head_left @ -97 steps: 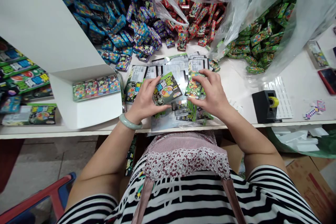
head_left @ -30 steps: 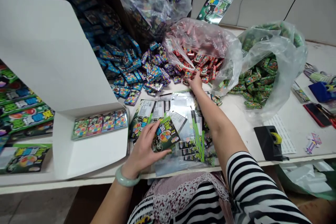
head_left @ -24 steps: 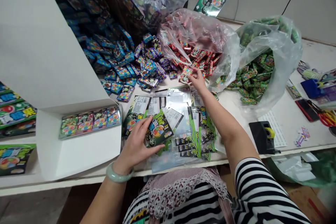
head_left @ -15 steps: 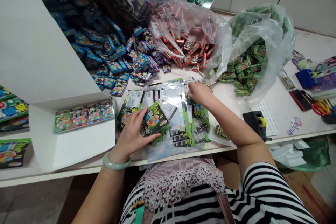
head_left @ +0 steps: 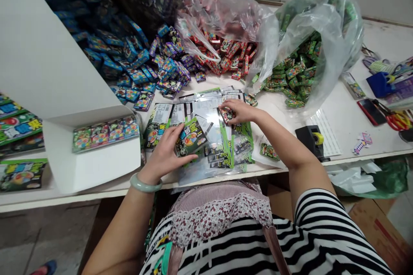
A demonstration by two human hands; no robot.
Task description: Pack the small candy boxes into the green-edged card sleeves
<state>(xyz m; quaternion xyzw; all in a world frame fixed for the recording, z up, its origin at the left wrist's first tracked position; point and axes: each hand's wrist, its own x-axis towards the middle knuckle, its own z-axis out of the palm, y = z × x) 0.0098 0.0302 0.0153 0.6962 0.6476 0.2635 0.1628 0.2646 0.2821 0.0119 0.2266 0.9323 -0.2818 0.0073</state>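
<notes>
My left hand [head_left: 169,150], with a pale green bangle at its wrist, holds a black and green printed packet [head_left: 192,136] between its thumb and fingers, tilted above the pile. Between the curled fingers of my right hand [head_left: 239,111] is a small printed box [head_left: 228,115], partly hidden by them. Under both hands lie overlapping flat packets [head_left: 241,144] with black and green print and clear plastic [head_left: 193,174]. More flat packets [head_left: 156,131] lie beyond my left hand, some showing barcodes.
Small blue boxes [head_left: 129,68], purple boxes [head_left: 176,71], red boxes [head_left: 238,58] and green boxes [head_left: 297,73] are heaped at the back, some in clear bags. A white carton [head_left: 97,167] stands left, holding a row of small boxes. Right are a tape dispenser [head_left: 311,142] and a phone [head_left: 371,111].
My right hand has drawn slightly back towards me over the packets, and the small box now shows at its fingers. My left hand keeps the packet in nearly the same place. The view has shifted slightly.
</notes>
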